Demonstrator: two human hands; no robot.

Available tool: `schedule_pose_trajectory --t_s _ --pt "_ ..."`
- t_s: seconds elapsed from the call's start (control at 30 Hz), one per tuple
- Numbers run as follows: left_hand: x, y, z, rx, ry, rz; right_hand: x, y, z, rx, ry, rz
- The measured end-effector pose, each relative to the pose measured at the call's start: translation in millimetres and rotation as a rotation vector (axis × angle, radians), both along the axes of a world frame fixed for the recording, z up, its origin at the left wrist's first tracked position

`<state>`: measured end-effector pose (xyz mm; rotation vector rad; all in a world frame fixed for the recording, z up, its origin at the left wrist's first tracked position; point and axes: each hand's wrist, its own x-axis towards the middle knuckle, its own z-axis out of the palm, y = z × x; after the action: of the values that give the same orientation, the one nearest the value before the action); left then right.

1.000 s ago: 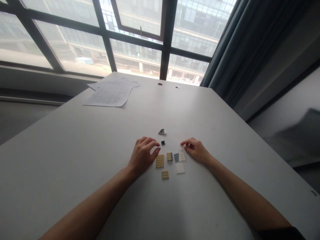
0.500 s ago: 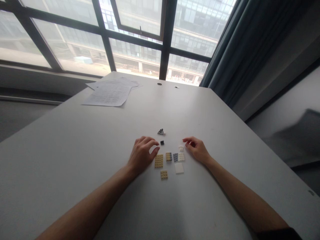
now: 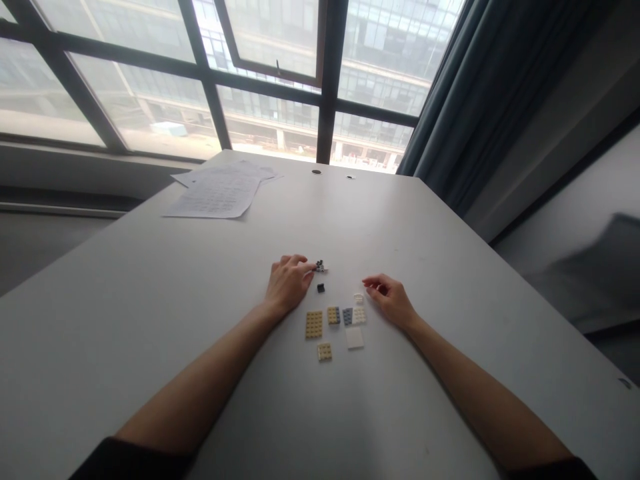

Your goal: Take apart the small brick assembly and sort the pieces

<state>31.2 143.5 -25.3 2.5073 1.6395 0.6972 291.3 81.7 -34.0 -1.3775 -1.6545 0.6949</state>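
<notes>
My left hand (image 3: 291, 283) reaches to a small black-and-grey cluster of toy bricks (image 3: 320, 266), its index fingertip at the cluster's left side. The fingers are slightly bent and apart; the cluster still lies on the table. Just below sits a small black brick (image 3: 321, 288). My right hand (image 3: 389, 298) rests on the table with loosely curled fingers, nothing visible in them. Nearest to it is a small white brick piece (image 3: 359, 298). Between my forearms lie a large tan plate (image 3: 314, 325), a tan-and-grey piece (image 3: 333, 315), a grey plate (image 3: 348, 317) and a white studded plate (image 3: 359, 315).
Closer to me are a smaller tan plate (image 3: 325, 352) and a smooth white tile (image 3: 355, 338). Printed papers (image 3: 215, 193) lie at the table's far left. Windows (image 3: 270, 120) stand beyond the far edge, with a dark curtain (image 3: 450, 100) on the right.
My left hand has moved away from me, from beside the black brick to the black-and-grey cluster. My right hand stays nearly in place. The view has shifted slightly.
</notes>
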Motion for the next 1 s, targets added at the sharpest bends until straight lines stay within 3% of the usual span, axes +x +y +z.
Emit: schedule_pose_trajectory --t_s 0.17,0.37,0.53,0.8,1.0 --pt "-2 -5 0.4 0.046 -0.02 -0.025 -1 -1 0.6 0.001 -0.007 -0.005" --pt "-17 -19 2.5 -0.025 -0.043 -0.021 -2 0 2.5 -0.024 -0.017 -0.028" --pt "-33 -44 7.3 0.002 -0.087 -0.071 -9 14 10.2 0.003 -0.193 0.02" --pt "-48 -52 3.2 -0.013 0.05 0.063 -66 60 19.6 0.142 -0.475 0.088" --pt "-47 -53 7.4 -0.051 0.044 0.144 -91 73 17.9 0.111 -0.594 0.063"
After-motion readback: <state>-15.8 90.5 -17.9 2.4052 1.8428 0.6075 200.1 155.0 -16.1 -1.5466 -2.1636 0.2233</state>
